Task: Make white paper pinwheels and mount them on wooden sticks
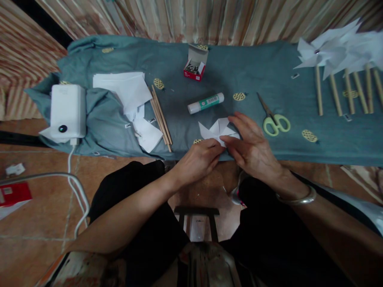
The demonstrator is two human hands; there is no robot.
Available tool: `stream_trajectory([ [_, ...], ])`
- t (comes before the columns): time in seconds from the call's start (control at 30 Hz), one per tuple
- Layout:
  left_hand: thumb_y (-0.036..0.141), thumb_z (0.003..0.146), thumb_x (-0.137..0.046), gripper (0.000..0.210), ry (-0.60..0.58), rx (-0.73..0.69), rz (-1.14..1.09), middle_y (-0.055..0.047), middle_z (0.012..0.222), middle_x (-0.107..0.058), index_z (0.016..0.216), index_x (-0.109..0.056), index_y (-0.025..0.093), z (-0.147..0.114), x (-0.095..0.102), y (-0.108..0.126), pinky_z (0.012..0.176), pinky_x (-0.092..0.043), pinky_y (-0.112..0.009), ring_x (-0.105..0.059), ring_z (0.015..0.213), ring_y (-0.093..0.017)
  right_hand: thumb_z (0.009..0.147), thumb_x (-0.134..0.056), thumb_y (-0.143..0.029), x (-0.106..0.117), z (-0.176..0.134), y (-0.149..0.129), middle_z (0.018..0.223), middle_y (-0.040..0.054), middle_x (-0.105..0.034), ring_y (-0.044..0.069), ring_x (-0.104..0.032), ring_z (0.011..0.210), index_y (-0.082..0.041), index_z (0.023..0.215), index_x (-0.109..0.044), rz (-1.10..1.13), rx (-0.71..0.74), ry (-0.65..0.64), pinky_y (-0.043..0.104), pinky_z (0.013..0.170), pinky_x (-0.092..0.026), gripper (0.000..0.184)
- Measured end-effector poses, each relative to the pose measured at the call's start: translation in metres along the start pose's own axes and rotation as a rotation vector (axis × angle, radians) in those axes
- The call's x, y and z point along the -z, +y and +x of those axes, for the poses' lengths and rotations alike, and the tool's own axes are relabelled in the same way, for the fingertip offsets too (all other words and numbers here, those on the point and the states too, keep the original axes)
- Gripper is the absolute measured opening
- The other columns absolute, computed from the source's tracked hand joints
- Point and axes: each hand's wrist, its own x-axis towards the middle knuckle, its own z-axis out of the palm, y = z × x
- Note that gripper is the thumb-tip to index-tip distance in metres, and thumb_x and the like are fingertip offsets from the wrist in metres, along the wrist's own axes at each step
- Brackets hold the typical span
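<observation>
1. Paper pinwheel [220, 126]: on the cloth [251, 71] nr its front edge, just this side of the glue stick [206, 103].
2. L hand [202, 158]: thumb + fingers pinched on the paper's near edge. R hand [253, 145]: fingers spread over the right side, tips touching; gripping or just pressing, can't tell.
3. For a neat job: pin the middle w/ one thumb, keep blades even, press only at the centre so curves don't crease.
4. Hidden: near edge, behind L knuckles. Centre prob. not fastened, but view's dim. Stick-mounted pinwheels [327, 50] cut off at right.
</observation>
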Motion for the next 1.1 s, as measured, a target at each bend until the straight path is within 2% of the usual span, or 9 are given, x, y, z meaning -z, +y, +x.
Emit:
stream_trajectory([
  [0.33, 0.013, 0.092, -0.048, 0.016, 0.004, -0.01, 0.015, -0.007, 0.094, -0.065, 0.094, -0.064, 0.016, -0.0002, 0.0005, -0.0001, 0.081, -0.054, -0.031, -0.064, 0.09, -0.017, 0.091, -0.051, -0.021, 0.002, 0.0022, -0.0025, 0.155, -0.0082, -0.04, 0.034, -0.029, 0.147, -0.041, 0.116, -0.065, 0.074, -0.047, -0.031, 0.063, 0.112, -0.037, 0.035],
  [0.53, 0.014, 0.093, -0.046, 0.017, -0.014, -0.035, 0.055, -0.008, 0.096, -0.064, 0.095, -0.063, 0.015, -0.0002, 0.0011, 0.0013, 0.081, -0.053, -0.03, -0.063, 0.091, -0.018, 0.092, -0.05, -0.024, 0.0019, 0.0001, -0.0022, 0.155, -0.0063, -0.041, 0.034, -0.032, 0.145, -0.039, 0.119, -0.064, 0.082, -0.064, -0.013, 0.063, 0.112, -0.037, 0.034],
  [0.87, 0.014, 0.093, -0.045, 0.016, -0.032, -0.051, 0.067, -0.009, 0.096, -0.063, 0.095, -0.061, 0.015, 0.0, 0.0009, 0.002, 0.081, -0.053, -0.031, -0.062, 0.091, -0.018, 0.091, -0.052, -0.022, 0.0028, 0.0013, -0.0005, 0.154, -0.0073, -0.042, 0.033, -0.032, 0.146, -0.039, 0.114, -0.066, 0.063, -0.04, -0.019, 0.061, 0.112, -0.038, 0.032],
  [1.1, 0.013, 0.093, -0.045, 0.017, -0.03, -0.054, 0.075, -0.008, 0.095, -0.063, 0.094, -0.061, 0.015, 0.0002, 0.0001, 0.0013, 0.08, -0.054, -0.032, -0.063, 0.09, -0.018, 0.091, -0.051, -0.023, 0.0033, 0.0029, -0.0038, 0.152, -0.0062, -0.044, 0.035, -0.032, 0.146, -0.041, 0.12, -0.064, 0.053, -0.03, -0.027, 0.063, 0.111, -0.037, 0.036],
])
